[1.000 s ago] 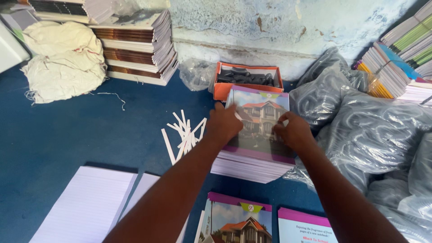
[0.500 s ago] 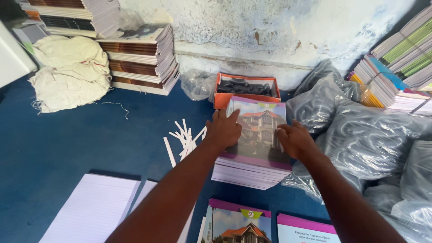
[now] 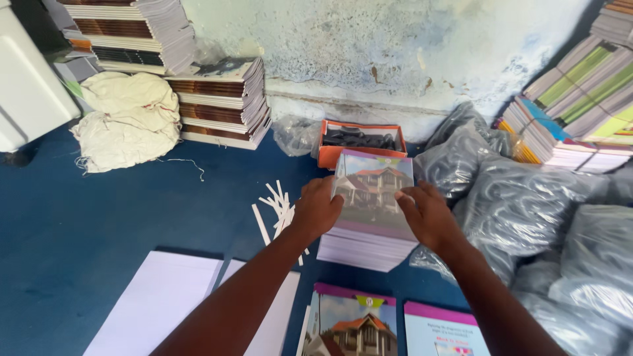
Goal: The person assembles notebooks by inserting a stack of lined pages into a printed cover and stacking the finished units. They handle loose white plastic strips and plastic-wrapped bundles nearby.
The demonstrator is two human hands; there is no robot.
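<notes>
Since the earlier frame our two hands have stayed on the pile while the view dipped and drew closer, so the stack of booklets [image 3: 369, 227] now sits at the centre and the wall has slid toward twelve o'clock.

Our left hand [image 3: 318, 209] lies at nine o'clock of the stack, fingers curled over the left edge of the top booklet [image 3: 373, 191], the one with a house picture on its cover. Our right hand [image 3: 427, 214] lies at three o'clock, its fingers spread flat on the right edge of the same cover. Both hands press or pinch that cover; we cannot tell whether either has lifted it free of the pile beneath.

The stack's long axis runs from six to twelve o'clock, away from us, and the hands bracket it across the short way. Both are about equally near, the left a shade further up the cover.

At twelve o'clock, just beyond the stack, stands an orange box [image 3: 359, 142] with dark things in it. White paper strips [image 3: 277, 207] lie on the blue floor [image 3: 99, 224] at nine o'clock, close to the left wrist. Grey plastic bags [image 3: 521, 204] crowd in at three o'clock. Toward six o'clock lie blank white sheets [image 3: 158, 300] and two more covers [image 3: 353, 326].
</notes>
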